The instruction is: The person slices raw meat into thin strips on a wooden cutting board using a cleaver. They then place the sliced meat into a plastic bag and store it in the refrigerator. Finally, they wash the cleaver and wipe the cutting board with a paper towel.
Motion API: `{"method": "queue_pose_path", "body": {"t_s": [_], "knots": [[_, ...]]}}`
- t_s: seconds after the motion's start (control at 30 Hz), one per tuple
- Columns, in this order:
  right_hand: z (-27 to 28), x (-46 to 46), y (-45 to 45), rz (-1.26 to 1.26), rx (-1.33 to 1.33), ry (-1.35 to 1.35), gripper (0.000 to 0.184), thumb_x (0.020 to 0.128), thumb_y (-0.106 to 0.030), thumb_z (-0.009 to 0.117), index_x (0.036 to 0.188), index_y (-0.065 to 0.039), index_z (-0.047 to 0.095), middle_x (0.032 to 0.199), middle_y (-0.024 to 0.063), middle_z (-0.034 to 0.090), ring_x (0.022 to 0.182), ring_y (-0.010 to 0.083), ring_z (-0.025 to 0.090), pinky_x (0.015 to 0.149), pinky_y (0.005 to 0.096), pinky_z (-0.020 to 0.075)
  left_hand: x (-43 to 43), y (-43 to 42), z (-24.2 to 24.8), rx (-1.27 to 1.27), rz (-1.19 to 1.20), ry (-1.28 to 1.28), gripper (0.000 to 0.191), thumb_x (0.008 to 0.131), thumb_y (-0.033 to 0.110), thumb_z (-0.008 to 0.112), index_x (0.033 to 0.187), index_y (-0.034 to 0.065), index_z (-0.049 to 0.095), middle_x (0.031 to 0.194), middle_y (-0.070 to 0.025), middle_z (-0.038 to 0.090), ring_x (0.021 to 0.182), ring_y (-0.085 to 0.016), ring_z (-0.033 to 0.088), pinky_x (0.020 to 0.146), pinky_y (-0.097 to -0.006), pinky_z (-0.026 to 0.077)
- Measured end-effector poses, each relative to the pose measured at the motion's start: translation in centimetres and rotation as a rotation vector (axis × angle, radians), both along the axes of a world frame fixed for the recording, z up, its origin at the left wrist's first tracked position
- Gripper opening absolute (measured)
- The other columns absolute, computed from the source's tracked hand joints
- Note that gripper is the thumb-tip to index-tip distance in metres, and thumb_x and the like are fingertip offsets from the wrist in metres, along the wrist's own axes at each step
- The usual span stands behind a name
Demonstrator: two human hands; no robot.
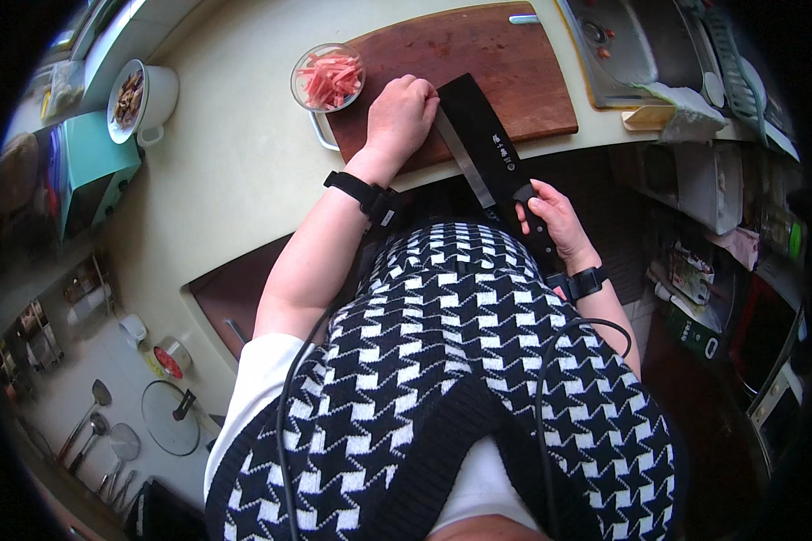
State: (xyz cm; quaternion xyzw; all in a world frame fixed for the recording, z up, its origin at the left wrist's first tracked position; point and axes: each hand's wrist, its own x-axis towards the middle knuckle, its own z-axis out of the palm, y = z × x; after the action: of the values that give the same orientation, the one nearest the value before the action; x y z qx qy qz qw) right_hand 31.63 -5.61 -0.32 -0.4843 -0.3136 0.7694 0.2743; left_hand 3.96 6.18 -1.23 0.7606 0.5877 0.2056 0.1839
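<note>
My right hand grips the black handle of a cleaver. Its broad dark blade bears writing and has a bright bare edge on the left. The blade slants up over the near edge of a brown wooden cutting board. Beside the far end of the blade is my left hand, its fingers curled together; whether it pinches anything is hidden. A clear glass bowl overlaps the board's left edge. It holds pink strips that look like cut ham or sausage.
A metal sink lies at the right, with a cloth on its near rim. A white pot of brown pieces stands at the left near a teal box. Farther down are a glass lid and several ladles and turners.
</note>
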Motion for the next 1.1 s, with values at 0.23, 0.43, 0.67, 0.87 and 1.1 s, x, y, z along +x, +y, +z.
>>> {"method": "queue_pose_path", "body": {"t_s": [0.23, 0.43, 0.67, 0.87, 1.1], "knots": [[0.8, 0.5, 1.1, 0.057, 0.032, -0.007, 0.035, 0.092, -0.021, 0.056, 0.121, -0.002, 0.054, 0.083, 0.0020, 0.059, 0.067, 0.0072, 0.056, 0.063, 0.0192, 0.0475, -2.7, 0.0, 1.3, 0.289, 0.082, -0.039, 0.004, 0.084, 0.012, 0.062, 0.085, 0.0090, 0.065, 0.085, -0.0085, 0.059, 0.087, -0.028, 0.058, 0.077, -0.0384, 0.049], [1.6, 0.7, 2.1, 0.081, 0.073, 0.015, 0.038, 0.091, -0.022, 0.057, 0.121, 0.000, 0.054, 0.083, 0.0027, 0.060, 0.067, 0.0079, 0.055, 0.063, 0.0199, 0.0478, -8.1, -1.2, 2.8, 0.407, 0.240, 0.202, 0.006, 0.082, 0.011, 0.065, 0.088, 0.0104, 0.067, 0.086, -0.0051, 0.059, 0.084, -0.026, 0.055, 0.076, -0.0361, 0.046], [2.0, 1.1, 3.0, 0.129, 0.105, -0.011, 0.039, 0.090, -0.026, 0.058, 0.120, -0.002, 0.055, 0.084, 0.0040, 0.060, 0.067, 0.0095, 0.056, 0.063, 0.0207, 0.0483, -9.7, -3.2, 2.7, 0.393, 0.145, 0.299, 0.004, 0.078, 0.013, 0.068, 0.081, 0.0125, 0.067, 0.083, -0.0021, 0.056, 0.080, -0.023, 0.054, 0.071, -0.0359, 0.046], [2.0, 1.5, 3.8, 0.142, 0.109, -0.014, 0.038, 0.090, -0.025, 0.058, 0.121, -0.002, 0.054, 0.084, 0.0041, 0.060, 0.067, 0.0093, 0.056, 0.063, 0.0206, 0.0483, -10.4, -3.4, 3.0, 0.397, 0.164, 0.273, 0.004, 0.076, 0.012, 0.068, 0.079, 0.0125, 0.065, 0.083, -0.0027, 0.056, 0.082, -0.023, 0.055, 0.072, -0.0365, 0.046], [1.9, 2.2, 4.5, 0.142, 0.092, -0.011, 0.036, 0.091, -0.023, 0.058, 0.120, -0.002, 0.054, 0.085, 0.0037, 0.060, 0.067, 0.0087, 0.056, 0.063, 0.0203, 0.0482, -10.5, -3.7, 2.6, 0.364, 0.269, 0.183, 0.005, 0.075, 0.011, 0.068, 0.079, 0.0122, 0.064, 0.082, -0.0040, 0.057, 0.083, -0.024, 0.055, 0.074, -0.0370, 0.045]]}}
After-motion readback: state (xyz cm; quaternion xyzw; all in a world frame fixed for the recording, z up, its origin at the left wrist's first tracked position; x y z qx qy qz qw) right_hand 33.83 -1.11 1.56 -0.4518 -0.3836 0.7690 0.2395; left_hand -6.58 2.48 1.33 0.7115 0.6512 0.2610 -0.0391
